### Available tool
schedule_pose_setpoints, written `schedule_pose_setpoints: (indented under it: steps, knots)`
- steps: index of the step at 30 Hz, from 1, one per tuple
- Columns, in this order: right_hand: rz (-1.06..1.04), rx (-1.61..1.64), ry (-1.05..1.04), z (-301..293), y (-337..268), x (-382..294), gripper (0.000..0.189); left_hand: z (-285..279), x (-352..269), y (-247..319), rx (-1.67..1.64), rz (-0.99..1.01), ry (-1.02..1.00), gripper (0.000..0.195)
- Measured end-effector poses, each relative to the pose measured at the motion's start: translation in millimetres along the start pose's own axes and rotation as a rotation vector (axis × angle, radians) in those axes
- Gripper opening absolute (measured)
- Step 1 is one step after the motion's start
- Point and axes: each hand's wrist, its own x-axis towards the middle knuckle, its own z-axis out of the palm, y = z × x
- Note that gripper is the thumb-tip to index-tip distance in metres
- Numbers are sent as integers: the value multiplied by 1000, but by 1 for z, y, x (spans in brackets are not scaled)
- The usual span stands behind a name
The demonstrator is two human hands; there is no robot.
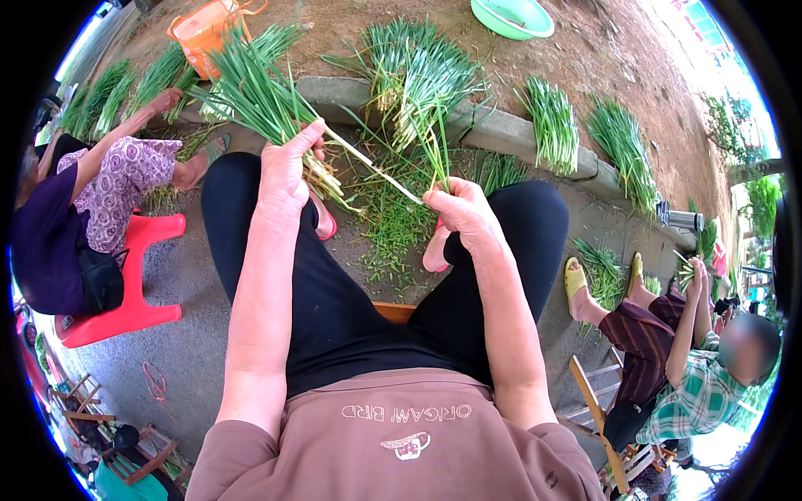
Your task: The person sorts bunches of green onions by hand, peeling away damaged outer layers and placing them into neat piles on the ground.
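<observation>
My left hand grips a bunch of long chive-like greens, leaves pointing up and away, yellowed root ends hanging below the fist. A single pale stalk stretches taut from this bunch toward my right hand. There, thumb and fingers pinch its white end along with a few thin green blades. Between my feet lies a litter of trimmed green scraps. Just beyond my hands, a large heap of the same greens rests over a concrete kerb.
Smaller bundles lie along the kerb. An orange bag and a green basin stand on the bare soil. At left a person sits on a red plastic stool; at right another person holds stalks, near a metal cup.
</observation>
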Motion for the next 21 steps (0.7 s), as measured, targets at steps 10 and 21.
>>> schedule_pose_setpoints:
  steps: [10, 21]
  knots:
    - [-195, -784, 407, -16, 4, 2, 17, 4, -11, 7, 144, -8, -80, 23]
    - [-374, 620, 212, -55, -11, 0, 13, 3, -8, 9, 187, 142, -16, 20]
